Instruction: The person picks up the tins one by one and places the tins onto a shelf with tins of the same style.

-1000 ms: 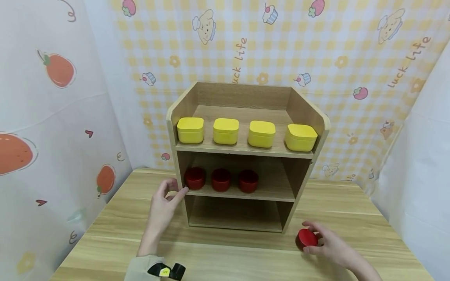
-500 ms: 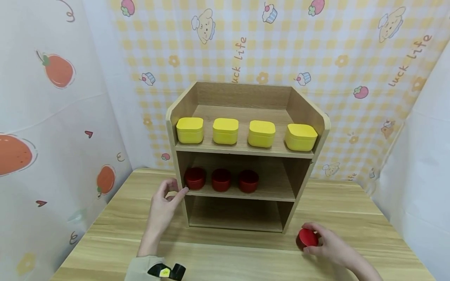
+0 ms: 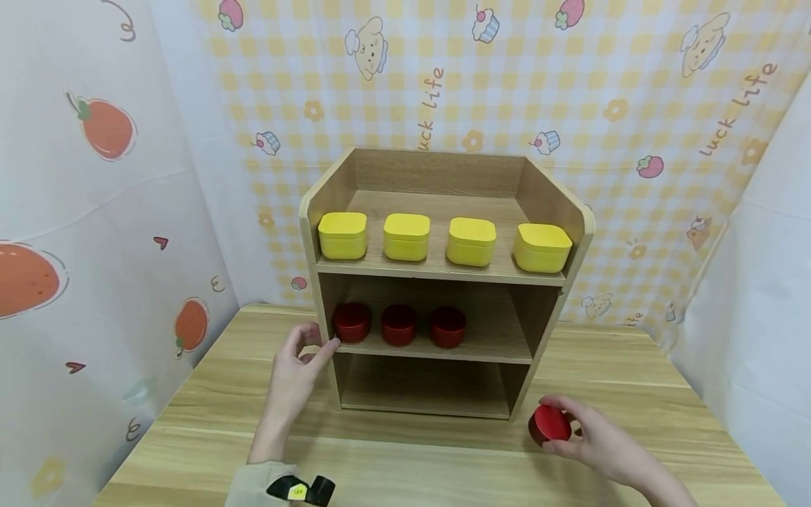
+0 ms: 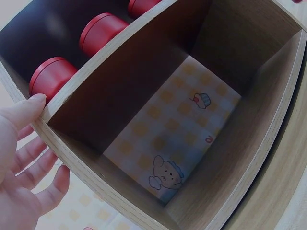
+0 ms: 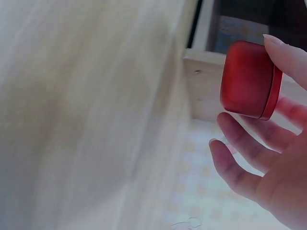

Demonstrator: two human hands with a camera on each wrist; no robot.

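Observation:
My right hand (image 3: 592, 440) pinches a small round red tin (image 3: 550, 425) with a lid, in front of the shelf's right corner. In the right wrist view the tin (image 5: 249, 79) is tilted between thumb and fingers, close over the table. My left hand (image 3: 298, 370) holds the left side panel of the wooden shelf (image 3: 437, 276), its thumb on the front edge at the middle board. The left wrist view shows that thumb (image 4: 29, 110) right beside the leftmost of three red tins (image 4: 53, 76), the other fingers outside the panel.
Three red tins (image 3: 398, 325) stand in a row on the middle board, toward the left. Several yellow lidded boxes (image 3: 407, 237) line the top board. Patterned cloth (image 3: 633, 141) hangs behind the wooden table (image 3: 405, 465).
My right hand has closed its fingers on the red tin, then lifted it slightly and moved a little toward the shelf. The left hand has stayed in place on the panel.

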